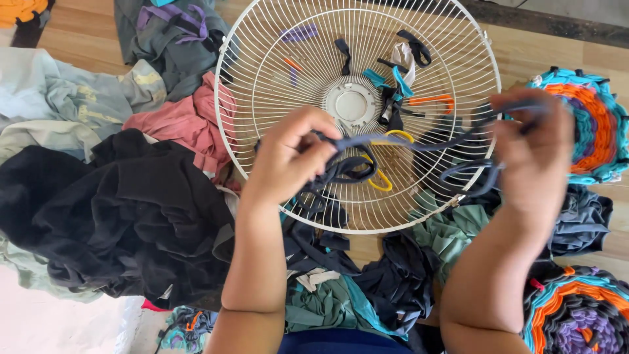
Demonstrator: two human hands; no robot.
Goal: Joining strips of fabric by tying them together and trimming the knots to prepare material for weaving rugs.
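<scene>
- We take the white wire fan guard as our landmark; it lies flat on the wooden floor, round, with a pale hub at its middle.
- Our left hand hangs over the guard's lower left part, fingers curled tight and pinching one end of a dark blue fabric strip.
- Our right hand is over the guard's right rim, also closed on that strip; it is blurred, so we cannot tell exactly how the fingers sit.
- The strip runs taut between both hands, above the lower half of the guard, with loose loops drooping below it near each hand.
- Yellow-handled scissors lie on the guard just below the hub, partly behind the strip.
- Short fabric pieces in black, teal, orange and purple are tied onto the wires around and above the hub.
- A pink cloth lies touching the guard's left rim; a black garment is heaped further left and below it.
- Right of the guard sits a round woven mat in teal, orange and purple rings; a second mat lies below and right of the guard.
- Below the guard, green and dark cloth scraps are piled between our forearms.
</scene>
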